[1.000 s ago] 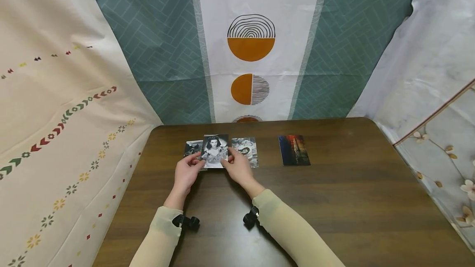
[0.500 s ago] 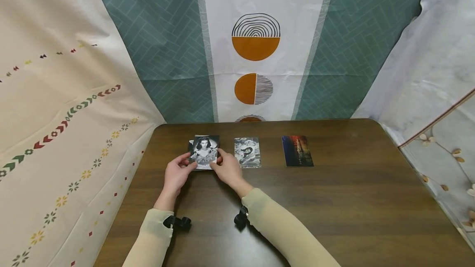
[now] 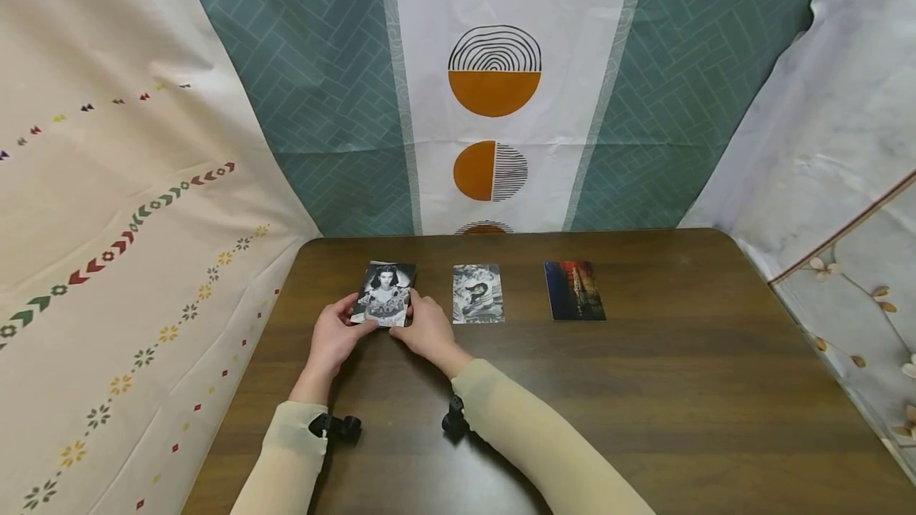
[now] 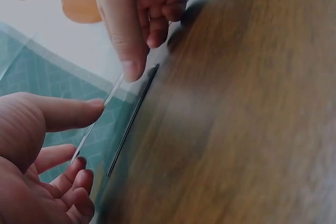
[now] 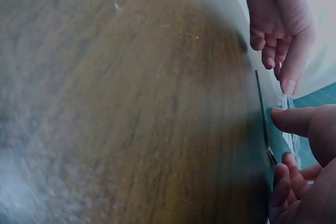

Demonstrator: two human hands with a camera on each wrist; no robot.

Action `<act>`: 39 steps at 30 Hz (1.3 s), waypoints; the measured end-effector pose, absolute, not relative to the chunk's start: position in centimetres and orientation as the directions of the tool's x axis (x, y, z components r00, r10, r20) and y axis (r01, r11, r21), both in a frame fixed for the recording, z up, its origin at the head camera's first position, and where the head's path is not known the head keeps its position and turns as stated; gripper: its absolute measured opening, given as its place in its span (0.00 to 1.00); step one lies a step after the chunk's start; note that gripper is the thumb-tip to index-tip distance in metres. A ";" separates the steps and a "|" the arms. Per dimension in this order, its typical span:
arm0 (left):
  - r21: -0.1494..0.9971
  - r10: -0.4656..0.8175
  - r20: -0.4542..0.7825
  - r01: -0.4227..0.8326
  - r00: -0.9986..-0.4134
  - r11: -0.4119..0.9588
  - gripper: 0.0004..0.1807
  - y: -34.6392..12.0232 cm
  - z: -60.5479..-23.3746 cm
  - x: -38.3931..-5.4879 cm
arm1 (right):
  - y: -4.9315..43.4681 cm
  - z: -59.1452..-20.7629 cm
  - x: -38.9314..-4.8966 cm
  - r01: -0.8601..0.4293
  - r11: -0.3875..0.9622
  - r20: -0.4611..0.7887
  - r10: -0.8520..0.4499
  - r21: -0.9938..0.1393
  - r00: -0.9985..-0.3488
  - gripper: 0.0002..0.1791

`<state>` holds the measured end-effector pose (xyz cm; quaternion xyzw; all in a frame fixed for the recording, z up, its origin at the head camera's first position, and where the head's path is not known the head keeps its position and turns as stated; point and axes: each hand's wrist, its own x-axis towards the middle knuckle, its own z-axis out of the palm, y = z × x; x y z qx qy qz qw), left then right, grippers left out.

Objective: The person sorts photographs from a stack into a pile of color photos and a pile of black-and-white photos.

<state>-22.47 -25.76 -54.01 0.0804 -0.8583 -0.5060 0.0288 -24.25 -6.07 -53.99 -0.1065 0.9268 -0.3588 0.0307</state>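
Observation:
A black-and-white photo card [image 3: 384, 296] with a portrait of a person is held at the left of the table. My left hand [image 3: 333, 338] pinches its left edge, thumb along the near border. My right hand [image 3: 429, 332] pinches the opposite side. Seen edge-on in the left wrist view, the held card [image 4: 93, 124] hovers just over a thin dark-edged stack [image 4: 131, 121] lying on the tabletop. From the head, that stack is hidden under the held card. A second black-and-white card [image 3: 478, 294] lies flat to the right of my right hand.
Farther right on the brown wooden table [image 3: 644, 372] lies a dark blue and orange-red card [image 3: 576, 291]. A patterned cloth [image 3: 494, 102] hangs behind the table's far edge, and a cream cloth [image 3: 143, 261] hangs along the left side.
Both hands have carried the portrait card leftward and lowered it over the card at the left, which it now covers in the head view. The other two cards stay put.

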 end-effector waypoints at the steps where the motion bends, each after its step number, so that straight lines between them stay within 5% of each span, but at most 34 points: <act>1: 0.871 -0.158 -0.039 -0.111 -0.987 0.479 0.41 -25.9 -54.1 -22.5 | -6.1 -54.0 -24.2 -0.169 0.722 0.013 -0.216 -0.671 -0.976 0.49; 39: 0.814 -0.163 -0.069 -0.150 -0.984 0.561 0.36 -26.5 -54.5 -22.6 | -6.8 -54.5 -24.4 -0.162 0.829 0.003 -0.190 -0.535 -0.982 0.37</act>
